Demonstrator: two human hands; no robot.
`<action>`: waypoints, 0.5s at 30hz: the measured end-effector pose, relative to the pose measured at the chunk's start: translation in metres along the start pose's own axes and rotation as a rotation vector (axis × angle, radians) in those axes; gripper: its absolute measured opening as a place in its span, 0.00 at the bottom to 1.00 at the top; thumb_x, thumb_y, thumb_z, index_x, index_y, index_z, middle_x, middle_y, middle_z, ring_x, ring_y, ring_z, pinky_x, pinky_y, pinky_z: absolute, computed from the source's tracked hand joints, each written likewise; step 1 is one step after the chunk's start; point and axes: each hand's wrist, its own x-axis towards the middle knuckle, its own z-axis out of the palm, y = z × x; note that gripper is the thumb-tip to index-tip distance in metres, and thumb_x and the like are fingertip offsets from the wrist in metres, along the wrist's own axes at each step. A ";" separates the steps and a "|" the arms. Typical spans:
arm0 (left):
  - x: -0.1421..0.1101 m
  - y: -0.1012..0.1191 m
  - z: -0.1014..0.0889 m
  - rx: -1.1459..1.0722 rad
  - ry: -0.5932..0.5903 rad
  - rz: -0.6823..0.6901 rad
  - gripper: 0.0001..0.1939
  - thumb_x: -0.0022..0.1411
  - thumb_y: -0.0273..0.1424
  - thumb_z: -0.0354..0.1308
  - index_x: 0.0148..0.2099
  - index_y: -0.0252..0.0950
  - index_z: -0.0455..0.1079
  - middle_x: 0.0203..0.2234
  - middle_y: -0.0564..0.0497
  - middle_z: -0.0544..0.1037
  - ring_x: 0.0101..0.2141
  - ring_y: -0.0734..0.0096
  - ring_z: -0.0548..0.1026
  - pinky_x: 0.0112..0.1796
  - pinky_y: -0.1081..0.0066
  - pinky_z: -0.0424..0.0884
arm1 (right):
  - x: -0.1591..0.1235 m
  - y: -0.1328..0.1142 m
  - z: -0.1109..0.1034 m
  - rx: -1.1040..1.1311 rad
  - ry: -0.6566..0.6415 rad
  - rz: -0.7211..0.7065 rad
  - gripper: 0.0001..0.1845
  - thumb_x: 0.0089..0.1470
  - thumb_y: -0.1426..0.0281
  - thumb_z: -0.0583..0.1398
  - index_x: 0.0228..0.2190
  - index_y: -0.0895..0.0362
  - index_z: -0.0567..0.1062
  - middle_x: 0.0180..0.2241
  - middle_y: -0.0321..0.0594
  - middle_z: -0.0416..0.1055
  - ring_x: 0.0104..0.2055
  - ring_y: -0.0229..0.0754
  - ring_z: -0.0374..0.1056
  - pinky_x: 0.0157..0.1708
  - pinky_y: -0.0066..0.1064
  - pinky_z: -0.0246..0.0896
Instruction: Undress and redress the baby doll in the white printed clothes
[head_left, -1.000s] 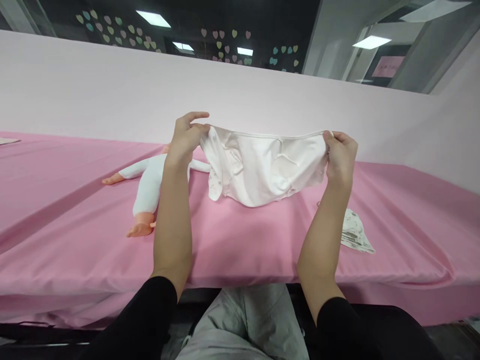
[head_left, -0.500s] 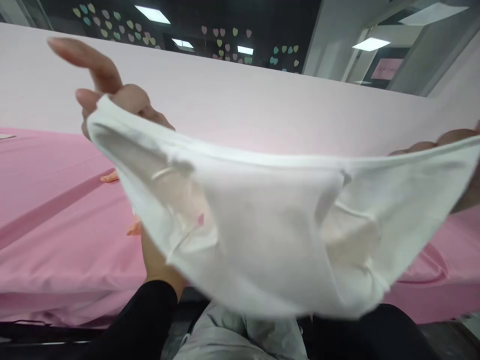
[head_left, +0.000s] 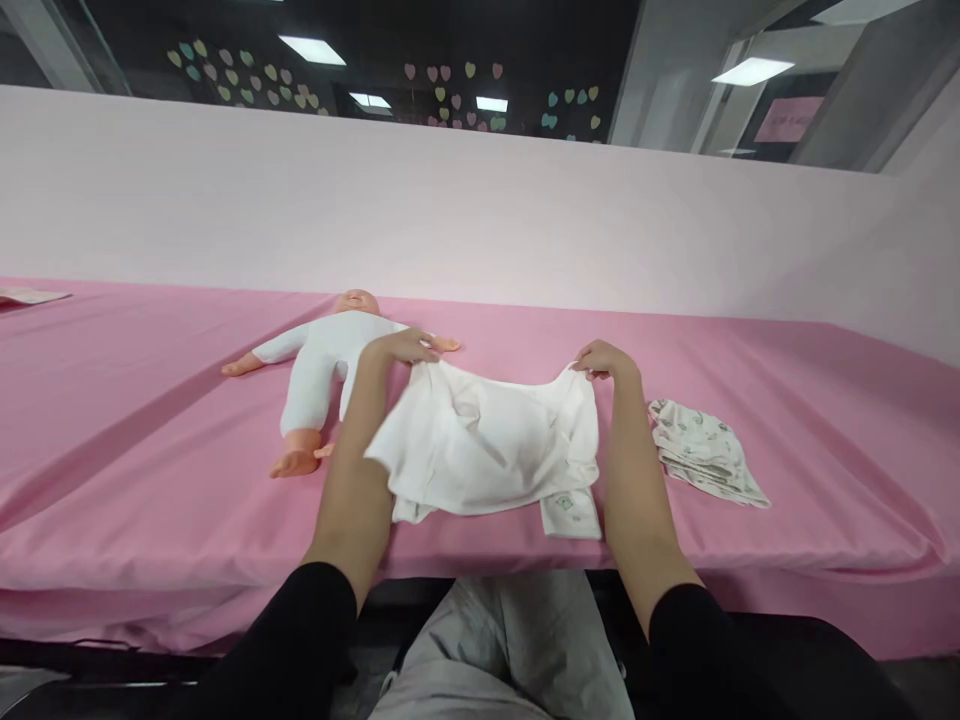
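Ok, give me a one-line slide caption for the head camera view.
Both hands, left hand and right hand, pinch a white baby garment flat on the pink table, beside a doll.

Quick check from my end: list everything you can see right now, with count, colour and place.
white garment: one, white, spread on the table's near edge between the hands
doll: one, in a white suit, lying on its back left of the garment
patterned cloth: one, pale with small print, folded, right of the garment
table: one, pink cover
back panel: one, pale pink, behind the table
paper hearts: many, pastel, on the dark wall beyond
left hand: grip on the garment's far left corner
right hand: grip on its far right corner
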 end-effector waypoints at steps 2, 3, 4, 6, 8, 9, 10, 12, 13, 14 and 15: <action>0.013 0.001 0.011 0.319 0.024 -0.131 0.11 0.42 0.26 0.60 0.34 0.35 0.74 0.23 0.52 0.75 0.29 0.69 0.73 0.33 0.73 0.67 | 0.010 0.003 0.010 -0.020 0.067 0.056 0.05 0.44 0.77 0.62 0.24 0.61 0.70 0.16 0.35 0.61 0.20 0.35 0.63 0.18 0.24 0.50; 0.018 0.003 0.015 0.396 0.042 -0.153 0.11 0.43 0.25 0.60 0.33 0.36 0.74 0.28 0.51 0.77 0.32 0.67 0.74 0.35 0.72 0.68 | 0.013 0.004 0.013 -0.029 0.099 0.071 0.05 0.44 0.77 0.62 0.25 0.61 0.70 0.17 0.35 0.62 0.21 0.36 0.64 0.19 0.24 0.52; 0.022 0.005 0.018 0.417 0.075 -0.150 0.11 0.43 0.24 0.59 0.33 0.36 0.74 0.32 0.49 0.78 0.35 0.65 0.74 0.37 0.72 0.68 | 0.015 0.004 0.014 -0.040 0.129 0.086 0.05 0.44 0.77 0.63 0.24 0.60 0.70 0.17 0.36 0.63 0.22 0.37 0.65 0.21 0.25 0.54; 0.025 0.011 0.023 0.440 0.123 -0.154 0.12 0.43 0.24 0.59 0.34 0.36 0.74 0.38 0.46 0.77 0.40 0.60 0.74 0.38 0.69 0.69 | 0.015 0.003 0.015 -0.062 0.176 0.108 0.06 0.43 0.76 0.64 0.23 0.60 0.70 0.17 0.37 0.63 0.24 0.39 0.65 0.23 0.27 0.57; 0.025 0.016 0.024 0.467 0.167 -0.166 0.13 0.42 0.23 0.59 0.34 0.36 0.73 0.39 0.44 0.77 0.41 0.57 0.74 0.39 0.67 0.69 | 0.013 0.002 0.014 -0.067 0.195 0.118 0.08 0.42 0.76 0.65 0.21 0.60 0.69 0.16 0.38 0.63 0.24 0.40 0.65 0.25 0.28 0.58; 0.024 0.019 0.025 0.458 0.175 -0.172 0.14 0.42 0.22 0.59 0.35 0.36 0.73 0.37 0.44 0.78 0.40 0.56 0.75 0.38 0.67 0.69 | 0.011 0.000 0.013 -0.062 0.194 0.120 0.08 0.42 0.76 0.65 0.21 0.60 0.69 0.15 0.38 0.62 0.23 0.39 0.64 0.24 0.28 0.58; 0.023 0.021 0.024 0.426 0.167 -0.175 0.14 0.42 0.22 0.59 0.35 0.35 0.73 0.33 0.44 0.78 0.38 0.57 0.75 0.36 0.67 0.70 | 0.009 -0.001 0.012 -0.052 0.188 0.119 0.09 0.43 0.76 0.65 0.20 0.60 0.68 0.14 0.37 0.61 0.22 0.38 0.63 0.24 0.28 0.58; 0.021 0.024 0.023 0.308 0.112 -0.170 0.15 0.43 0.22 0.58 0.37 0.33 0.72 0.24 0.45 0.77 0.31 0.61 0.76 0.32 0.69 0.70 | 0.003 -0.004 0.009 -0.018 0.161 0.110 0.10 0.44 0.77 0.64 0.19 0.61 0.67 0.13 0.36 0.60 0.19 0.35 0.59 0.22 0.27 0.57; 0.020 0.026 0.022 0.231 0.081 -0.169 0.15 0.44 0.21 0.57 0.38 0.32 0.72 0.20 0.47 0.76 0.28 0.63 0.75 0.30 0.69 0.70 | -0.001 -0.006 0.006 0.003 0.148 0.102 0.10 0.45 0.77 0.63 0.18 0.61 0.66 0.12 0.35 0.59 0.17 0.33 0.56 0.20 0.27 0.56; 0.019 0.027 0.020 0.147 0.071 -0.164 0.17 0.44 0.21 0.57 0.40 0.31 0.71 0.18 0.48 0.74 0.25 0.65 0.75 0.29 0.70 0.70 | -0.005 -0.008 0.003 0.024 0.137 0.091 0.11 0.46 0.78 0.62 0.18 0.61 0.66 0.12 0.35 0.58 0.16 0.31 0.54 0.20 0.26 0.55; 0.018 0.030 0.018 0.059 0.089 -0.153 0.18 0.45 0.20 0.57 0.42 0.30 0.70 0.17 0.49 0.73 0.24 0.67 0.75 0.29 0.70 0.70 | -0.009 -0.011 -0.001 0.042 0.133 0.076 0.11 0.47 0.78 0.61 0.19 0.61 0.65 0.12 0.34 0.58 0.15 0.30 0.52 0.19 0.26 0.55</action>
